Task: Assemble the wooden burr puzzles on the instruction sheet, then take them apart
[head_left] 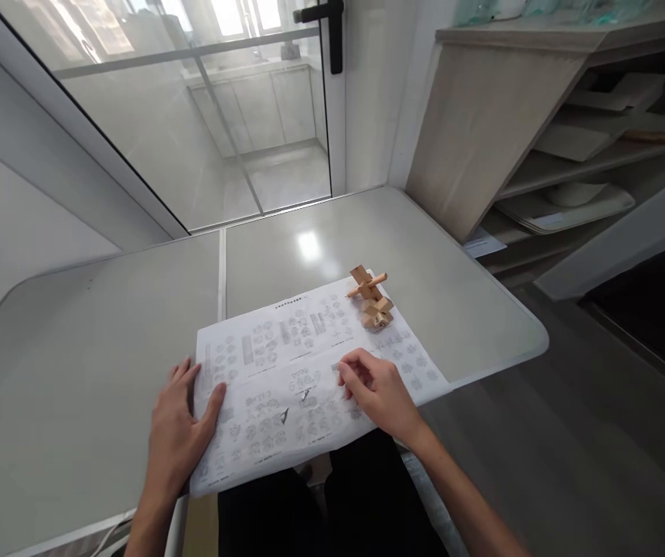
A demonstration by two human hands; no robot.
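A large printed sheet of paper (286,379) with rows of small diagrams lies on the table, its near edge hanging slightly over the front. My left hand (182,422) lies at the sheet's left edge, fingers spread, with the thumb on the paper. Over the right half of the sheet is my right hand (376,387), its fingers curled in and thumb near the forefinger; nothing shows between them. Wooden puzzle pieces (376,312) sit together on the sheet's upper right part, and a wooden stick (376,285) lies across them. Two small tears or holes mark the sheet's lower middle.
The grey table (106,348) has a pale seam and a rounded right corner. Beyond it stands a glass door (274,116) with a black handle (336,35). To the right is a wooden shelf unit (500,116) holding trays. My legs are under the front edge.
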